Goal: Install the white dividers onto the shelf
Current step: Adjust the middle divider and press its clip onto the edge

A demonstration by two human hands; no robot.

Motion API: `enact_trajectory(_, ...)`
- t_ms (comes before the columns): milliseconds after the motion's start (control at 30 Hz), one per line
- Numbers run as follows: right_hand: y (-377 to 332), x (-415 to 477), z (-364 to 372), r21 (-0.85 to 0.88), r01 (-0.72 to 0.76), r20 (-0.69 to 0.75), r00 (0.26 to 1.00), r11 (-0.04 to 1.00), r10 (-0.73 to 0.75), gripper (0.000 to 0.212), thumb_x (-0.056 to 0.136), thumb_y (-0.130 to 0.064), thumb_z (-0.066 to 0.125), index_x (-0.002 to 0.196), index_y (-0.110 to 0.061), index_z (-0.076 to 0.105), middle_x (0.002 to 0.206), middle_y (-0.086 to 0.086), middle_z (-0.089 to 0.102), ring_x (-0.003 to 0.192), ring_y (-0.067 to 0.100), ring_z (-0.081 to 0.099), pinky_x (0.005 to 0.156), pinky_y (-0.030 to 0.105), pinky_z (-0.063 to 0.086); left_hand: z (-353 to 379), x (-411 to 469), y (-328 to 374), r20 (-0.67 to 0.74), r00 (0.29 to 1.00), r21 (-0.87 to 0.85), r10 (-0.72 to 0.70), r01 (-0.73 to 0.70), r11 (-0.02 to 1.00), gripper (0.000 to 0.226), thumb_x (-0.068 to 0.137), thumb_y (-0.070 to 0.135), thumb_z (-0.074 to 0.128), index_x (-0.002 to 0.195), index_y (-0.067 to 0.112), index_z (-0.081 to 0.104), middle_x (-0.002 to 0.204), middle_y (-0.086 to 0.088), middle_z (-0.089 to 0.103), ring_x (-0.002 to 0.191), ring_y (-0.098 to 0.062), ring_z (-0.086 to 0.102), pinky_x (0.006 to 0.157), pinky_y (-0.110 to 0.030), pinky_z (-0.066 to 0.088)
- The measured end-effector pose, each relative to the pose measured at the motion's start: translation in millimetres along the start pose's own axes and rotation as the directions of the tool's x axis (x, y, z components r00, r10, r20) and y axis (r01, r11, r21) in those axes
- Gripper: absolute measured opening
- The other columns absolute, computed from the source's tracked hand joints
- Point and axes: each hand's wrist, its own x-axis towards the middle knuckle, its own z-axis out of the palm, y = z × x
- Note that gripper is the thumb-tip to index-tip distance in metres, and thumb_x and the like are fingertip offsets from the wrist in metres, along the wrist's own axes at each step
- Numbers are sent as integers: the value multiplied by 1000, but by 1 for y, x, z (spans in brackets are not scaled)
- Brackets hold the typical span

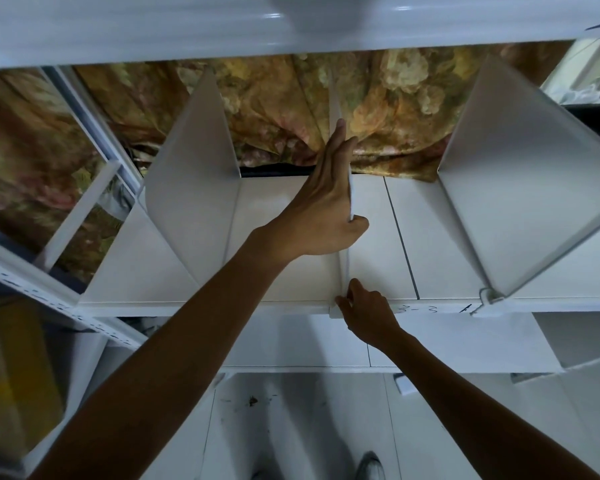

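Both my arms stretched forward, bare to the wrists.

My left arm [174, 341] comes in from the lower left and runs up and to the right, wrist nearly straight. My left hand [326, 202] stands on edge with the fingers [338, 140] pressed together and pointing away from me, palm turned to the right, thumb [359, 224] hooked round below them so that the hand pinches flat rather than making a fist. My right arm [482, 400] comes in from the lower right, lower and nearer to me. My right hand [368, 311] is curled knuckles-up, wrist bent a little, fingertips [343, 301] bunched at its left end in a small pinch.
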Motion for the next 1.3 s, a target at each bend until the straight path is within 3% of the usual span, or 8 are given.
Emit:
enact_trajectory(133, -1, -1, 5, 12, 13, -17, 1000, 1000, -13, 23, 100, -36, 51, 93, -15, 45, 73, 9, 68, 64, 28, 70, 68, 43, 59, -2, 0, 3, 21, 1000, 7, -6, 6, 1000, 99, 83, 10, 64, 157, 4, -1, 166, -11, -17, 153, -19, -12, 123, -32, 15)
enact_trajectory(300, -3, 1, 7, 27, 11, -4, 1000, 1000, -11, 23, 100, -36, 51, 94, -15, 44, 77, 10, 69, 67, 30, 69, 72, 44, 59, -7, -3, 1, 44, 999, 1, -30, 30, 1000, 99, 85, 9, 64, 157, 4, -3, 165, -8, -20, 152, -15, -13, 121, -23, 10)
enact_trajectory(467, -6, 2, 8, 14, 12, -9, 1000, 1000, -12, 25, 98, -37, 51, 96, -13, 46, 76, 12, 69, 70, 35, 68, 72, 45, 58, -8, -4, -4, 37, 999, -12, -33, 34, 999, 98, 83, 8, 64, 157, 3, -1, 166, -10, -17, 153, -18, -11, 124, -41, 14)
enact_trajectory(567, -7, 2, 9, -13, 42, -21, 999, 999, -42, 26, 98, -35, 53, 97, -10, 48, 79, 15, 68, 73, 38, 66, 71, 43, 55, -10, -4, -5, 41, 998, -25, -44, 45, 999, 98, 84, 8, 64, 158, 6, -1, 166, -7, -17, 154, -16, -10, 123, -34, 20)
enact_trajectory(700, -8, 4, 12, -22, 64, -15, 998, 998, -64, 25, 99, -33, 53, 98, -8, 49, 79, 13, 68, 72, 35, 67, 69, 38, 53, -12, -6, -8, 40, 997, -25, -66, 67, 997, 97, 86, 9, 65, 158, 8, -1, 167, -6, -15, 153, -13, -8, 113, -11, 7)
enact_trajectory(967, -11, 8, 15, -35, 87, 17, 996, 996, -87, 28, 99, -36, 52, 98, -9, 47, 76, 12, 65, 71, 37, 65, 71, 43, 55, -16, -11, -12, 26, 998, 3, -51, 51, 999, 96, 86, 11, 65, 158, 5, 1, 167, -9, -12, 154, -20, -5, 121, -26, 11)
enact_trajectory(1067, -10, 11, 10, -62, 84, 72, 994, 995, -79, 29, 99, -39, 51, 98, -10, 47, 80, 12, 68, 72, 35, 67, 73, 48, 57, -12, -8, -9, 18, 999, 24, -44, 44, 999, 95, 86, 12, 64, 157, 4, 2, 166, -11, -13, 153, -19, -7, 118, -21, 8)
enact_trajectory(1300, -22, 28, -13, -138, 35, 298, 955, 990, 8, 32, 96, -42, 53, 105, -11, 53, 73, 4, 73, 59, 20, 73, 74, 39, 61, -3, -6, -1, -22, 998, 2, -65, 65, 998, 92, 83, 12, 63, 156, 15, 8, 166, -3, -19, 153, -20, 3, 86, -28, 50)
